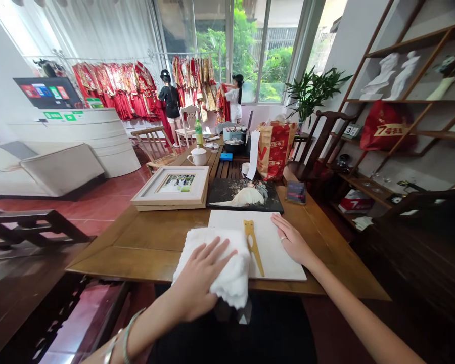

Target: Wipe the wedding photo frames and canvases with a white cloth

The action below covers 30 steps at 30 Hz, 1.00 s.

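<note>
My left hand [202,278] lies flat with spread fingers on a folded white towel [212,242], which covers the left part of a white board [280,258] and hangs over the table's front edge. My right hand [290,240] rests with straight fingers along the board's right side, a ring on one finger. Between the hands, a flat yellow tool [253,247] with a cat-head-shaped top, an oval hole and a tapering end lies on the board. I cannot tell its kind.
Behind the board are a framed photo [174,184], a dark relief picture [246,196] and a small dark block [296,192]. Farther back stand a lidded white mug [198,155], a green bottle [198,132] and a red-and-brown paper bag [275,149]. Two people stand by the clothes racks.
</note>
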Motion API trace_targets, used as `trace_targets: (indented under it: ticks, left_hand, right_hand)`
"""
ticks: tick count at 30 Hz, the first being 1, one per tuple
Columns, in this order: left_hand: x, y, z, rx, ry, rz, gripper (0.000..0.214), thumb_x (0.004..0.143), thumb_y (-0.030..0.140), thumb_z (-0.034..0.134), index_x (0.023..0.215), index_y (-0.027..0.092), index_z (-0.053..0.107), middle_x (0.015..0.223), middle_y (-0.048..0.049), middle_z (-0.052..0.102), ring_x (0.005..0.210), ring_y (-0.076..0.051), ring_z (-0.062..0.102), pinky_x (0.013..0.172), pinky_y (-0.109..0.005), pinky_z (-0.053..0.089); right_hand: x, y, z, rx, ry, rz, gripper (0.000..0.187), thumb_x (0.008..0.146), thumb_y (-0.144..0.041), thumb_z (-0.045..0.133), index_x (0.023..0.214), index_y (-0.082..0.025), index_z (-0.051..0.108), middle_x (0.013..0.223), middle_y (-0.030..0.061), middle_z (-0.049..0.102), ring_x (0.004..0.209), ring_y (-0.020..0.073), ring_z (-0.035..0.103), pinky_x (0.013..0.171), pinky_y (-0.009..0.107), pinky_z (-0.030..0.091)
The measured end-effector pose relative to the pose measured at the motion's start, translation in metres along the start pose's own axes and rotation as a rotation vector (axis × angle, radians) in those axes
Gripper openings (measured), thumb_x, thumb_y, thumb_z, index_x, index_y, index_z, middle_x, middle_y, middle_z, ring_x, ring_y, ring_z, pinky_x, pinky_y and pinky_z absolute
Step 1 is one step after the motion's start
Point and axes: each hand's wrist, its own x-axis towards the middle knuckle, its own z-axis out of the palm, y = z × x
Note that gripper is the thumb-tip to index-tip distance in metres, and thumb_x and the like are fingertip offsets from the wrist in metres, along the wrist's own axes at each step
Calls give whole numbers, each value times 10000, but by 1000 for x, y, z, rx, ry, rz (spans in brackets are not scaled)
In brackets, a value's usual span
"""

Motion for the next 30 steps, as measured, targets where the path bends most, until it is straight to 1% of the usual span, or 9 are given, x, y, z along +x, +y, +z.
trace_targets:
  ticks: [6, 9, 12, 15, 19, 22, 24, 27, 30]
  left_hand:
    - [79, -31, -8, 76, 116, -40, 601, 771, 217, 421, 1364, 169, 341, 1453, -98, 293, 1330, -305, 208, 1045, -490, 220]
    - [115, -25, -12, 72, 95, -13, 512, 829, 272, 389, 1334, 192, 379, 1427, -92, 334, 1298, -318, 261, 1013, -509, 260]
    - [135, -3, -10, 72, 81, 22, 530, 804, 296, 442, 1326, 223, 387, 1421, -87, 335, 1296, -331, 251, 1017, -527, 239]
    - [129, 28, 0, 86, 98, 51, 647, 758, 317, 514, 1367, 208, 327, 1444, -118, 280, 1321, -364, 179, 1036, -556, 172]
    - [85, 65, 22, 82, 107, 83, 793, 708, 361, 575, 1403, 171, 244, 1476, -174, 173, 1340, -410, 43, 1033, -612, 105]
    - [50, 81, 32, 51, 88, 129, 875, 700, 431, 580, 1425, 164, 167, 1498, -182, 62, 1341, -412, -54, 1035, -629, 54]
    - [41, 84, 33, 35, 76, 132, 893, 695, 449, 580, 1429, 177, 150, 1503, -170, 41, 1344, -401, -64, 1042, -620, 52]
    - [54, 77, 26, 28, 71, 78, 850, 699, 427, 575, 1421, 199, 190, 1496, -157, 117, 1351, -388, 10, 1045, -599, 104]
    - [89, 61, 14, 63, 93, 7, 758, 720, 386, 557, 1395, 197, 269, 1470, -147, 213, 1339, -374, 114, 1042, -568, 162]
  right_hand:
    - [0, 3, 1, 18, 22, -23, 430, 868, -196, 366, 1270, -205, 518, 1376, 65, 466, 1320, 213, 351, 1110, 481, 256]
    - [0, 5, 1, 30, 23, -23, 439, 859, -184, 379, 1275, -223, 513, 1379, 55, 463, 1323, 216, 345, 1111, 487, 246]
    - [0, 6, 1, 54, 22, -41, 452, 851, -182, 389, 1286, -235, 500, 1384, 48, 458, 1321, 221, 348, 1106, 488, 252]
    - [-1, 5, -2, 67, 12, -70, 470, 837, -200, 421, 1302, -232, 482, 1385, 56, 457, 1319, 232, 351, 1095, 480, 278]
    - [-1, 2, -4, 66, -9, -70, 447, 848, -240, 423, 1288, -230, 500, 1377, 62, 468, 1314, 240, 360, 1088, 479, 294]
    - [0, 1, -4, 46, -2, -33, 425, 873, -257, 380, 1274, -222, 516, 1365, 66, 482, 1311, 234, 366, 1097, 486, 272]
    - [0, 1, -3, 42, 5, -26, 421, 881, -259, 367, 1272, -220, 518, 1365, 66, 481, 1311, 228, 366, 1103, 486, 257]
    - [0, 2, -3, 67, 13, -50, 424, 867, -247, 387, 1269, -233, 520, 1367, 58, 480, 1313, 227, 362, 1097, 491, 266]
    - [-1, 4, -3, 95, 17, -84, 457, 829, -229, 440, 1280, -220, 508, 1376, 73, 467, 1309, 240, 368, 1085, 487, 290]
